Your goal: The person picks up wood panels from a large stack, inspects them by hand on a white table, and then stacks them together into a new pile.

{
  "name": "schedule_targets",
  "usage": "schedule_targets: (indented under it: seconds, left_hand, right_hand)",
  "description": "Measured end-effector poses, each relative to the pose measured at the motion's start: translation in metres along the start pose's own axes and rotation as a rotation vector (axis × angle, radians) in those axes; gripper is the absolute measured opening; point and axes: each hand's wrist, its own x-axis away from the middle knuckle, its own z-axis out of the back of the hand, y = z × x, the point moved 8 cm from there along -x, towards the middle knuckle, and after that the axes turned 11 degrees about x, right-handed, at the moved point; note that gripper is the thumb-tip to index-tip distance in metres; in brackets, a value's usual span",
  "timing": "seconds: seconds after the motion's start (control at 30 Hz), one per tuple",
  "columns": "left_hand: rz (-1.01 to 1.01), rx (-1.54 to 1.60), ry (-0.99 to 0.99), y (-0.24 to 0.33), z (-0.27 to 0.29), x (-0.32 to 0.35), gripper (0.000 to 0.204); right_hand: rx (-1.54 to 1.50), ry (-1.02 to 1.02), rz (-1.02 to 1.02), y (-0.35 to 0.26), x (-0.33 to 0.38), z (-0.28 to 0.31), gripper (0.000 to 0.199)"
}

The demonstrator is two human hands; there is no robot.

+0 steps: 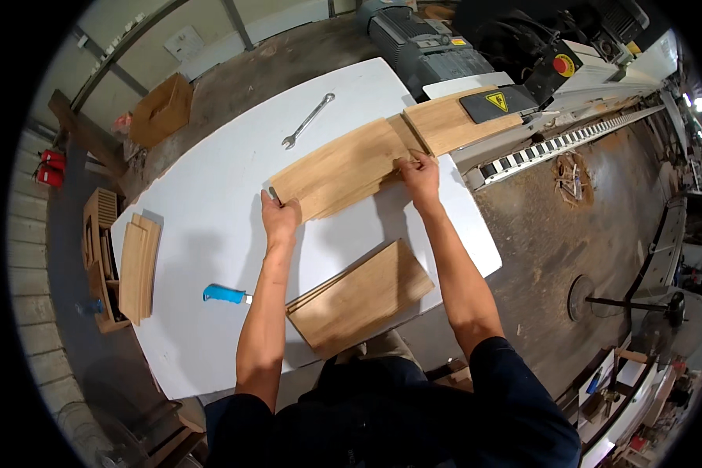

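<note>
While flat, boards (343, 168) between hands (279, 214)

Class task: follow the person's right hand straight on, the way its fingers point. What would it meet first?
The right hand rests on the wooden board's far end. Straight ahead, it would probably first meet the second board at the machine; depth is uncertain.

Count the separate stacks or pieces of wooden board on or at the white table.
4: one stack under both hands, one piece at the machine infeed, one stack near the table's front edge, one stack at the left end. Sheets within stacks can't be counted.
</note>
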Motion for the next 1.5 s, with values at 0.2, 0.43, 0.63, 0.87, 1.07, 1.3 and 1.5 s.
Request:
schedule_targets:
  seconds: [0.2,0.43,0.63,0.87,1.07,1.3,1.5]
  left_hand:
    - [-0.213,0.007,-0.324,0.03,0.032,0.132,0.065]
    - [-0.399,-0.68,-0.103,-0.025,0.116,0.258,0.07]
    - [-0.643,-1.05,-0.453,-0.019,0.049,0.263,0.07]
    - [-0.657,-1.136,-0.496,-0.027,0.044,0.257,0.074]
    - [-0.653,-1.1,-0.485,-0.026,0.044,0.259,0.078]
    - [-0.652,-1.069,-0.329,-0.015,0.081,0.255,0.081]
    - [-0.619,-0.972,-0.316,-0.023,0.102,0.246,0.081]
  right_hand:
    - [-0.189,0.061,-0.154,0.034,0.105,0.066,0.008]
    - [0.294,0.089,0.04,0.048,0.224,0.099,0.011]
    - [0.707,-0.315,0.662,-0.043,0.278,-0.013,0.061]
    - [1.262,-0.306,0.747,-0.015,0.199,-0.034,0.088]
    - [1.012,-0.092,0.311,0.027,0.122,0.041,0.073]
    - [0.955,-0.207,0.415,0.006,0.211,0.055,0.05]
    - [1.167,0.181,0.56,-0.019,0.27,0.04,0.074]
